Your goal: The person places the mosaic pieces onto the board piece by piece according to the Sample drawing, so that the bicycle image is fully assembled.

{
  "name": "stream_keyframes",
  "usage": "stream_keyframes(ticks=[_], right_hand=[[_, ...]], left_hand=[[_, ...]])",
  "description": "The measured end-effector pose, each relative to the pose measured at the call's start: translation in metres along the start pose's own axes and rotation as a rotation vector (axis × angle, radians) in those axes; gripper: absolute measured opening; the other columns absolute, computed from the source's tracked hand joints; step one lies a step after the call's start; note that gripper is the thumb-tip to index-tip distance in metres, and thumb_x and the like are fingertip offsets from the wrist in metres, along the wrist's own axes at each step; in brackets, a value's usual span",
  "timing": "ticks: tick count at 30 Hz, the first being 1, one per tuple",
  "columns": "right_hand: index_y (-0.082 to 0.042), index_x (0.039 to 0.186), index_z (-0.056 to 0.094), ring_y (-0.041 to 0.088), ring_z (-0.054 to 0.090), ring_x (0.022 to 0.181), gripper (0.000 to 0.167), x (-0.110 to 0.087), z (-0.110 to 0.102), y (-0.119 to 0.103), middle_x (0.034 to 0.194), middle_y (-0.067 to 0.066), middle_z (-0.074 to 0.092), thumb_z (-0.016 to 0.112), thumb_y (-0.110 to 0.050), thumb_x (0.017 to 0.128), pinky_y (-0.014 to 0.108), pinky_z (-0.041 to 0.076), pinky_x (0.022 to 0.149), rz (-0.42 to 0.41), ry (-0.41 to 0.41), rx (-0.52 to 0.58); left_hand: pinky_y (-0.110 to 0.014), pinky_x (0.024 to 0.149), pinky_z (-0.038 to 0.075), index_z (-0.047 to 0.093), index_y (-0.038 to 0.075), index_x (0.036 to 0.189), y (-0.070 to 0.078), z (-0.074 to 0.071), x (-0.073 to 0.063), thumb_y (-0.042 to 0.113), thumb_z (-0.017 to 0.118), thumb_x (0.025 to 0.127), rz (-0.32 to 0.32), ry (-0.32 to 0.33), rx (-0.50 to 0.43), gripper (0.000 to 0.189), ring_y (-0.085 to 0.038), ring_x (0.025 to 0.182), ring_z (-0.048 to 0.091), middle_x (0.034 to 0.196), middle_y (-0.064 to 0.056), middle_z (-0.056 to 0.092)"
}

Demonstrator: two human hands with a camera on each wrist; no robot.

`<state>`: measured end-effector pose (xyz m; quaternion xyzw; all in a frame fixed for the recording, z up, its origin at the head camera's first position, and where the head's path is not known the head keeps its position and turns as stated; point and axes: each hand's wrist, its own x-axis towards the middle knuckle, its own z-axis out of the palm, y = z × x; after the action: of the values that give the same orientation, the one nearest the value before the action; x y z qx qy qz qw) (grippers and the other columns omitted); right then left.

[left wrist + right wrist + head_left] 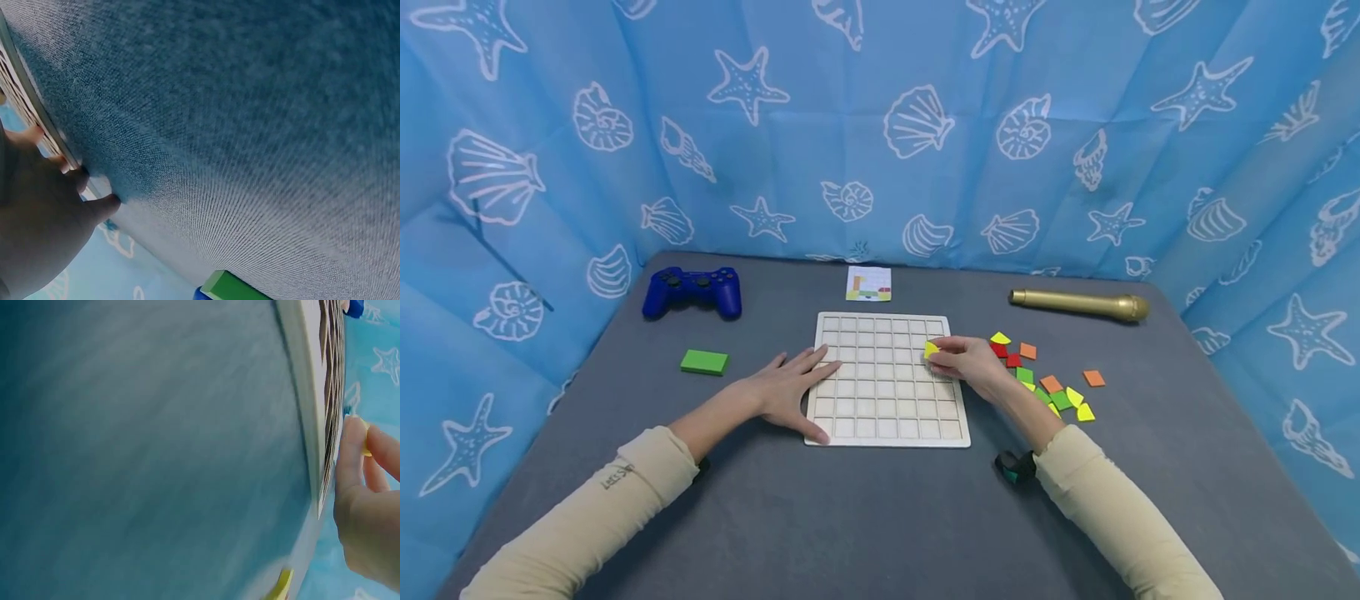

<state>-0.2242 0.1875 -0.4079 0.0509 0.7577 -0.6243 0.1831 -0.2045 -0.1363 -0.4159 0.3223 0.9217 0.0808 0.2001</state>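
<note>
A white wooden grid board [887,442] with rows of square recesses lies mid-table. My left hand [790,392] rests with spread fingers on its left edge; the left wrist view shows the same hand [47,206] along the rim. Between thumb and fingers my right hand [972,365] pinches a yellow quarter-round tile [930,350] over the right side of the grid. In the right wrist view the yellow tile [366,439] is partly hidden by the fingers of the right hand [369,512]. Loose tiles, including an orange tile [1050,384] and a green tile [1060,401], lie beside the right forearm.
Behind the board lies a small pattern card [868,284]. A blue game controller [692,292] and a green block [704,362] are on the left. A gold microphone [1078,305] lies at the back right. A blue curtain [880,200] with shell prints surrounds the table.
</note>
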Motion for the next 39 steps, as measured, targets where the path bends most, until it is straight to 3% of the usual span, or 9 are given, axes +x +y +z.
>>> stream_keyframes(ticks=[7,13,20,27,39], right_hand=[[-0.003,0.119,0.063,0.02,0.064,0.087,0.033,0.011,0.02,-0.011,0.1,0.011,0.067,0.069,-0.017,0.09,0.03,0.051,0.075,-0.022,0.016,-0.2],[-0.002,0.116,0.064,0.019,0.063,0.081,0.03,0.022,0.03,-0.02,0.094,0.01,0.065,0.07,-0.014,0.089,0.029,0.052,0.074,-0.074,-0.003,-0.274],[0.0,0.12,0.062,0.023,0.064,0.08,0.032,0.031,0.037,-0.023,0.093,0.013,0.065,0.067,-0.007,0.089,0.032,0.053,0.072,-0.158,-0.081,-0.317],[0.001,0.125,0.059,0.021,0.066,0.081,0.035,0.037,0.041,-0.027,0.093,0.014,0.057,0.065,-0.002,0.09,0.031,0.055,0.072,-0.137,-0.14,-0.296],[-0.003,0.123,0.062,0.022,0.065,0.081,0.031,0.048,0.047,-0.034,0.091,0.014,0.06,0.064,-0.007,0.092,0.031,0.054,0.068,-0.124,-0.241,-0.39]], left_hand=[[-0.056,0.11,0.005,0.012,0.026,0.155,0.001,0.001,0.001,0.084,0.058,0.064,-0.004,-0.005,0.012,0.117,-0.026,0.144,0.001,0.159,-0.005,-0.003],[-0.056,0.11,0.005,0.01,0.025,0.155,0.003,0.0,-0.001,0.081,0.059,0.066,-0.007,-0.022,0.003,0.116,-0.026,0.144,0.0,0.159,-0.005,-0.004],[-0.057,0.11,0.005,0.012,0.026,0.155,0.003,0.0,-0.003,0.081,0.059,0.068,-0.011,-0.013,0.01,0.113,-0.026,0.144,0.001,0.159,-0.005,-0.003],[-0.057,0.11,0.004,0.01,0.028,0.155,0.002,0.001,-0.004,0.08,0.058,0.069,-0.017,-0.018,0.008,0.112,-0.027,0.144,-0.001,0.159,-0.004,-0.003],[-0.058,0.109,0.004,0.009,0.024,0.155,0.001,0.001,-0.002,0.08,0.055,0.072,0.018,-0.026,0.006,0.111,-0.026,0.144,-0.003,0.159,-0.005,-0.003]])
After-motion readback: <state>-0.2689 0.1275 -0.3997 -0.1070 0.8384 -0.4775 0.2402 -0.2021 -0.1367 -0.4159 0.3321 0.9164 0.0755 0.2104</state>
